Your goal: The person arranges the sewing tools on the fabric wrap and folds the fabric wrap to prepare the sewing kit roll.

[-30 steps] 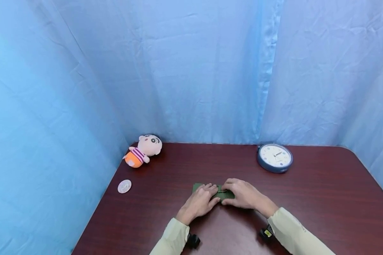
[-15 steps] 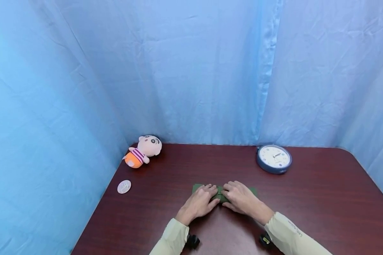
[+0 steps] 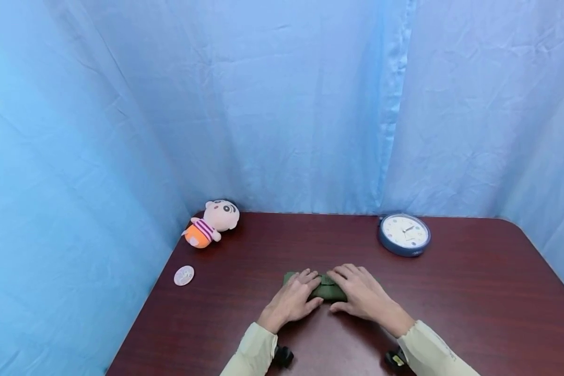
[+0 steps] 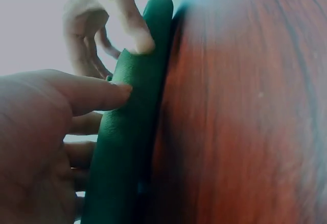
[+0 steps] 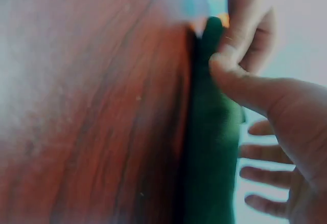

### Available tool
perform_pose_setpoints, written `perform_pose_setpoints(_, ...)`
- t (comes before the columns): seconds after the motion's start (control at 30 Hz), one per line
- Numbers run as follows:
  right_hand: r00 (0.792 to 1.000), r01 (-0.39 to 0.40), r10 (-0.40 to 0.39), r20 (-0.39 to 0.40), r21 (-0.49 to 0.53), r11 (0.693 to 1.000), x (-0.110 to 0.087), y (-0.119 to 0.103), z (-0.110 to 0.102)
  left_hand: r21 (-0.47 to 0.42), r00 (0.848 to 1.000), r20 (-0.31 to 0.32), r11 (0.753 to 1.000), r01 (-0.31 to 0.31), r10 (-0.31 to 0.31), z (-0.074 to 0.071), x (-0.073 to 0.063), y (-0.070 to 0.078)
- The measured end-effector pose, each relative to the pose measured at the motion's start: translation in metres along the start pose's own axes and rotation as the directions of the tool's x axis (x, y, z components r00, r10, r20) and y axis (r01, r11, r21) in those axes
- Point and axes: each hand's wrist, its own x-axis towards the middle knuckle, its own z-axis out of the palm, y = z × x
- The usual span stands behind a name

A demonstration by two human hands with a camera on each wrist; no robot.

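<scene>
A long dark-green glasses case (image 3: 330,294) with a leathery surface and a small tab (image 3: 327,280) lies on the table, its ends partly hidden by the hands. The left hand (image 3: 295,297) holds its left part. In the left wrist view the left thumb (image 4: 120,95) presses the near side of the green case (image 4: 130,111), with the fingers behind it. Over the right part is the right hand (image 3: 363,293), its fingertips at the tab and its fingers fairly straight. In the right wrist view the right hand's fingers (image 5: 268,178) are spread beside the case (image 5: 212,147).
Reddish-brown wood forms the table (image 3: 244,261). A plush doll (image 3: 211,223) lies at the far left, with a round pale disc (image 3: 184,275) nearer. A blue-rimmed clock (image 3: 404,234) is at the far right. Blue curtains (image 3: 282,104) hang behind and at the sides.
The right hand first worked at the tab, then pressed on it, and now has its fingers and thumb spread wider. The left hand has stayed on the case.
</scene>
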Motion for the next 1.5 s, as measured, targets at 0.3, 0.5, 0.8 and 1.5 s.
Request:
perform_pose_setpoints(0.3,0.967,-0.235,0.228,0.111,0.052,0.971,-0.019,-0.023,-0.018,0.084,0.992,0.046,0.990,0.112,-0.117,-0.011,-0.012,-0.003)
perform_pose_setpoints(0.5,0.941,-0.277,0.250,0.229,0.096,0.956,-0.027,-0.031,-0.006,0.027,0.976,0.145,0.987,0.160,-0.162,-0.001,-0.016,0.001)
perform_pose_setpoints(0.8,0.921,-0.301,0.247,0.302,0.150,0.942,-0.032,-0.030,0.004,-0.007,0.962,0.199,0.981,0.192,-0.187,0.006,-0.013,0.003)
perform_pose_setpoints(1.5,0.912,-0.345,0.297,0.284,0.136,0.929,-0.037,-0.016,0.004,-0.029,0.950,0.202,0.968,0.248,-0.237,0.006,-0.018,0.001)
